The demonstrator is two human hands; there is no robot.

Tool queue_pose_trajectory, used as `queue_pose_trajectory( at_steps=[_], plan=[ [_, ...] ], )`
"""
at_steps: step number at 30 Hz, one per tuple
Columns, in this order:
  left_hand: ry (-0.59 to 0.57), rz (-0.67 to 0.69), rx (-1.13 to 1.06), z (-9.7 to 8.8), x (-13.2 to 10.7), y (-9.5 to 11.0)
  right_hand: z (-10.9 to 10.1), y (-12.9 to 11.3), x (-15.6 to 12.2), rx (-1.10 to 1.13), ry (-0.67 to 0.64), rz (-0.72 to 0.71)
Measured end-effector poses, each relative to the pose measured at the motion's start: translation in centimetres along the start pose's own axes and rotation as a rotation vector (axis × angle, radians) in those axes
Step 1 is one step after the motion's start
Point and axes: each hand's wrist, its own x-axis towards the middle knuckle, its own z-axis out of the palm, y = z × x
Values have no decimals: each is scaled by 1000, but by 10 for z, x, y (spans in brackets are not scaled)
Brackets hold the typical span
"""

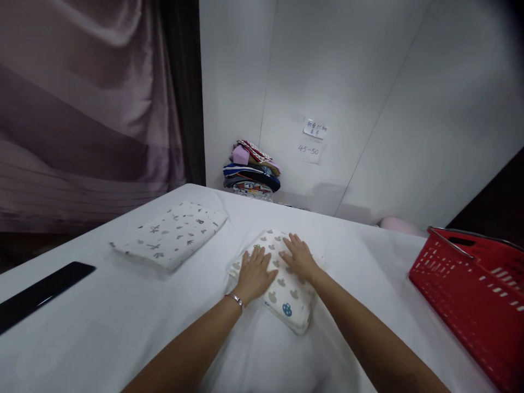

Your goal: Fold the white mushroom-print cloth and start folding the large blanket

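A white cloth with grey and blue mushroom prints (pixel 282 292) lies folded into a thick pad on the white-covered table. My left hand (pixel 256 274) rests flat on its left part, fingers spread, with a silver bracelet at the wrist. On the cloth's right part lies my right hand (pixel 301 259), palm down and fingers apart. Neither hand grips the fabric. Farther left is a second folded white cloth with grey leaf-like prints (pixel 176 234), apart from both hands.
A red plastic basket (pixel 462 289) with metal handles stands at the right. At the left edge lies a flat black object (pixel 45 292). A stack of folded fabrics (pixel 251 172) rises beyond the table's far edge (pixel 327 214), before a wall with handwritten papers (pixel 310 150).
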Motion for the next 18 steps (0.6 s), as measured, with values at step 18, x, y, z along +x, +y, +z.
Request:
queue_pose_trajectory(
  at_steps=[18],
  plan=[
    [41, 12, 5, 8, -4, -2, 15, 17, 54, -41, -77, 38]
  ],
)
